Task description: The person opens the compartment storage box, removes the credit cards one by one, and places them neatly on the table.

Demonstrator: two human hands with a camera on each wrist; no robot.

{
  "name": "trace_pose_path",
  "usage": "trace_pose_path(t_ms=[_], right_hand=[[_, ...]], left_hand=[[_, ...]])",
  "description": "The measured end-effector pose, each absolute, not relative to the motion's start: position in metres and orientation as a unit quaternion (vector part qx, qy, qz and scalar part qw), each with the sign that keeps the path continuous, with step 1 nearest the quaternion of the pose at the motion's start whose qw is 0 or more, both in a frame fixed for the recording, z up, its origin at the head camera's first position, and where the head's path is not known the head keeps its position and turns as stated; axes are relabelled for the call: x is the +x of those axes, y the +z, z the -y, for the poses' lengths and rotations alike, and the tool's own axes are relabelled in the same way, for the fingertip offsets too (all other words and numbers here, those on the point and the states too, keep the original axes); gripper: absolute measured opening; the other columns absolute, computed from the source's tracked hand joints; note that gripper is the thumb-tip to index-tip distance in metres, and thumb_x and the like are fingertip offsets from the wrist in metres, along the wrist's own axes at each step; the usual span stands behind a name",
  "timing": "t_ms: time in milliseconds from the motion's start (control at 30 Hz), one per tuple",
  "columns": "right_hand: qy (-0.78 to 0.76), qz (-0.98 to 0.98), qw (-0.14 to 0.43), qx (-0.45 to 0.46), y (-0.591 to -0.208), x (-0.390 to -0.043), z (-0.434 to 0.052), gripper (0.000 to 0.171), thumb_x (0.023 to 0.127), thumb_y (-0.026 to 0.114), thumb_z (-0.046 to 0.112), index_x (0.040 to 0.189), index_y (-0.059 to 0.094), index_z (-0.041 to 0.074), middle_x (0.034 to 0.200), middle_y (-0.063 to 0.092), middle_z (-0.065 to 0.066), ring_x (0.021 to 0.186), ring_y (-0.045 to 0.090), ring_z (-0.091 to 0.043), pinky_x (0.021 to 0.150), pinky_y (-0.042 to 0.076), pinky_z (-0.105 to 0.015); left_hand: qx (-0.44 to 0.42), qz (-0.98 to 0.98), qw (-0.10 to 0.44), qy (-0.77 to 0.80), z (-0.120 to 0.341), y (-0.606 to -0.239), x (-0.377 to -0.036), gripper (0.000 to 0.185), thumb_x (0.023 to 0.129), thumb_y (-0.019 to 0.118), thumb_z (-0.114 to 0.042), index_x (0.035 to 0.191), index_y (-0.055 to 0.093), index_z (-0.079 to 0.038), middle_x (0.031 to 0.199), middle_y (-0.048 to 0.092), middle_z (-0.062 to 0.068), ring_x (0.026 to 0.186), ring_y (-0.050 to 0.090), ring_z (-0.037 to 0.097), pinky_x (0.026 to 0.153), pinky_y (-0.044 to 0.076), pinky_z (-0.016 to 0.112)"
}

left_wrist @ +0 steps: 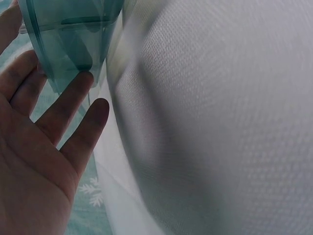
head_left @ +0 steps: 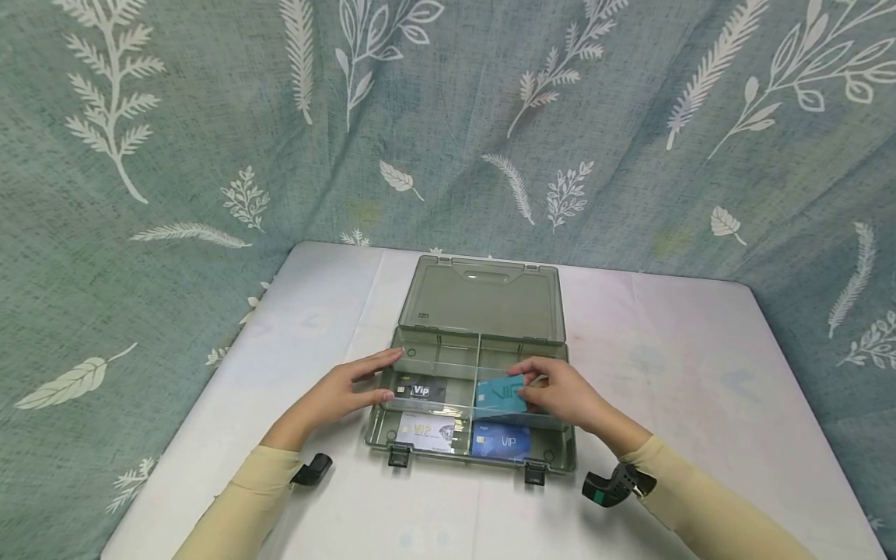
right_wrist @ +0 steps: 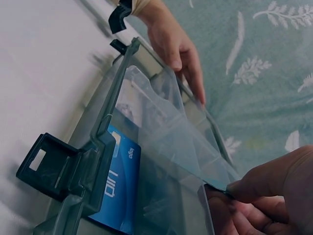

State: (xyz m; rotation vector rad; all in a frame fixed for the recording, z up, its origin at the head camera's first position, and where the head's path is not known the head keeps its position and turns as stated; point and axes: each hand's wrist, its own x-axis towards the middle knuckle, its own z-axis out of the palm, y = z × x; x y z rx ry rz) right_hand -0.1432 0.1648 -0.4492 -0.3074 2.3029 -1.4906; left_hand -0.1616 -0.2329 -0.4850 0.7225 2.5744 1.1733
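Note:
A translucent grey-green divided box (head_left: pixel 483 459) lies with its lid (head_left: pixel 483 299) folded back. My right hand (head_left: pixel 563 391) pinches a teal VIP card (head_left: pixel 498 395) by its right side, over the middle right compartment. My left hand (head_left: pixel 343 389) touches the box's left wall with fingers extended; in the left wrist view, the spread fingers (left_wrist: pixel 66 115) lie against that wall. A black VIP card (head_left: pixel 421 388) lies in the middle left compartment. In the front compartments are a white VIP card (head_left: pixel 425 430) on the left and a blue VIP card (head_left: pixel 501 441) on the right.
Two black latches (head_left: pixel 535 474) hang from the box's front edge. Clear dividers separate its compartments. A white cloth (head_left: pixel 672 373) covers the table, and a green leaf-patterned curtain (head_left: pixel 448 155) stands behind. Each wrist carries a black camera (head_left: pixel 616 486).

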Motion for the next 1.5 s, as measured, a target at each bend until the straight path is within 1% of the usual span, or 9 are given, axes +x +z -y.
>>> trace_pose_path(t_ms=[233,433,567,800,1000,1133,1233,1333,1500], right_hand=[[-0.522,-0.828,0.181,-0.095,-0.450,-0.141,-0.172,0.033,0.094,0.065,0.000,0.127,0.067,0.002,0.101,0.060,-0.011,0.079,0.067,-0.020,0.068,0.062,-0.032],[-0.529,-0.824,0.175,-0.101,-0.451,-0.140,-0.182,0.034,0.095,0.065,0.001,0.128,0.066,0.001,0.104,0.060,-0.012,0.081,0.069,-0.020,0.070,0.062,-0.033],[-0.531,-0.824,0.167,-0.104,-0.449,-0.140,-0.189,0.033,0.095,0.065,0.001,0.128,0.066,0.002,0.105,0.061,-0.013,0.080,0.069,-0.024,0.070,0.061,-0.035],[-0.531,-0.828,0.151,-0.105,-0.447,-0.139,-0.203,0.033,0.096,0.067,0.004,0.129,0.065,0.002,0.105,0.060,-0.014,0.078,0.067,-0.028,0.064,0.057,-0.037],[-0.535,-0.827,0.137,-0.110,-0.444,-0.137,-0.214,0.033,0.098,0.067,0.006,0.130,0.065,0.004,0.105,0.057,-0.015,0.077,0.066,-0.034,0.069,0.058,-0.043],[-0.534,-0.828,0.131,-0.108,-0.443,-0.136,-0.222,0.034,0.099,0.066,0.008,0.132,0.064,0.004,0.106,0.061,-0.015,0.076,0.065,-0.030,0.070,0.058,-0.044],[-0.533,-0.831,0.124,-0.102,-0.442,-0.136,-0.228,0.034,0.099,0.066,0.008,0.133,0.063,0.003,0.110,0.063,-0.015,0.076,0.064,-0.025,0.070,0.058,-0.044],[-0.531,-0.834,0.114,-0.097,-0.443,-0.137,-0.234,0.035,0.100,0.064,0.006,0.134,0.062,0.002,0.112,0.059,-0.015,0.075,0.063,-0.023,0.069,0.058,-0.042],[-0.521,-0.844,0.097,-0.084,-0.442,-0.139,-0.243,0.034,0.099,0.063,0.003,0.133,0.062,0.002,0.108,0.056,-0.015,0.074,0.061,-0.020,0.067,0.056,-0.037]], left_hand=[[0.256,-0.875,0.105,0.399,0.233,-0.486,-0.161,0.071,0.093,0.074,-0.037,0.156,0.045,-0.020,0.163,0.037,0.004,0.145,0.040,0.029,0.115,0.042,0.044],[0.253,-0.873,0.109,0.401,0.233,-0.485,-0.161,0.072,0.093,0.074,-0.036,0.156,0.045,-0.017,0.163,0.036,0.005,0.146,0.039,0.030,0.115,0.041,0.044],[0.251,-0.874,0.110,0.401,0.234,-0.485,-0.161,0.072,0.093,0.074,-0.037,0.156,0.045,-0.017,0.163,0.036,0.004,0.146,0.039,0.029,0.115,0.041,0.043],[0.258,-0.876,0.098,0.395,0.233,-0.486,-0.161,0.071,0.093,0.074,-0.035,0.155,0.045,-0.017,0.162,0.038,0.005,0.145,0.040,0.030,0.114,0.042,0.046],[0.249,-0.876,0.108,0.399,0.233,-0.486,-0.161,0.071,0.093,0.074,-0.039,0.156,0.045,-0.020,0.163,0.037,0.000,0.147,0.037,0.025,0.115,0.041,0.042],[0.245,-0.875,0.112,0.401,0.233,-0.486,-0.160,0.071,0.093,0.073,-0.040,0.156,0.045,-0.022,0.163,0.037,-0.001,0.148,0.035,0.025,0.116,0.040,0.042],[0.245,-0.876,0.112,0.400,0.233,-0.486,-0.161,0.071,0.093,0.073,-0.040,0.156,0.045,-0.023,0.163,0.037,-0.001,0.148,0.035,0.025,0.116,0.040,0.042],[0.247,-0.876,0.110,0.398,0.233,-0.486,-0.161,0.070,0.093,0.073,-0.039,0.156,0.045,-0.024,0.163,0.037,-0.001,0.148,0.035,0.024,0.116,0.039,0.042],[0.252,-0.875,0.107,0.399,0.233,-0.486,-0.162,0.070,0.093,0.074,-0.038,0.155,0.046,-0.023,0.162,0.037,0.001,0.148,0.036,0.026,0.116,0.039,0.043]])
